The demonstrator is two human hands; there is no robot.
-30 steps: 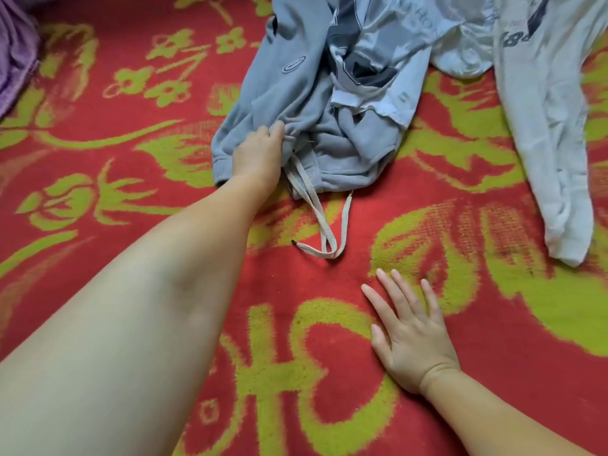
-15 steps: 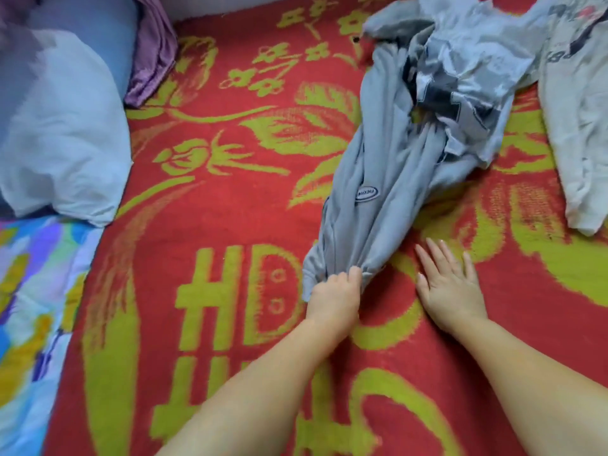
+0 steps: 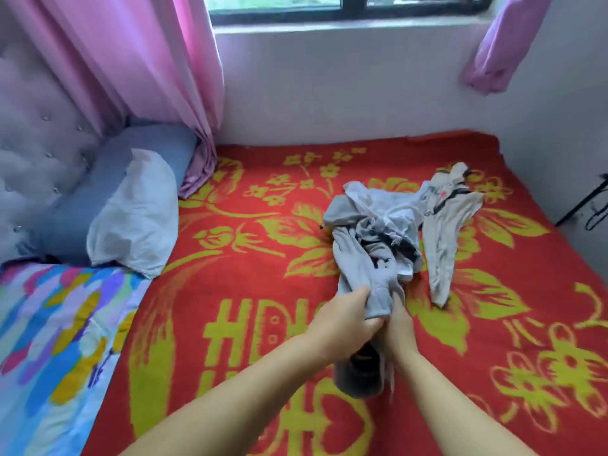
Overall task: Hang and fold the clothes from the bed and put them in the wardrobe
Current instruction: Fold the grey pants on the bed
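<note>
A grey garment (image 3: 362,268) lies bunched on the red and yellow bed cover (image 3: 250,291), lifted at its near end. My left hand (image 3: 345,320) grips that near end from the left. My right hand (image 3: 399,327) holds it from the right, its fingers partly hidden under the cloth. A loose part of the grey garment hangs down below both hands. A pale blue-grey shirt with dark print (image 3: 391,222) lies tangled on its far end. A white garment with dark trim (image 3: 444,232) lies stretched out to the right.
A white pillow (image 3: 135,222) and a blue bolster (image 3: 108,179) sit at the left by the padded headboard. A multicoloured sheet (image 3: 56,340) covers the near left. Pink curtains (image 3: 158,77) hang by the window. A black stand (image 3: 589,202) is at the right wall.
My left hand has dragged the grey garment toward me and lifted its end. My right hand left the bed cover and took hold of the garment. My view pulled back.
</note>
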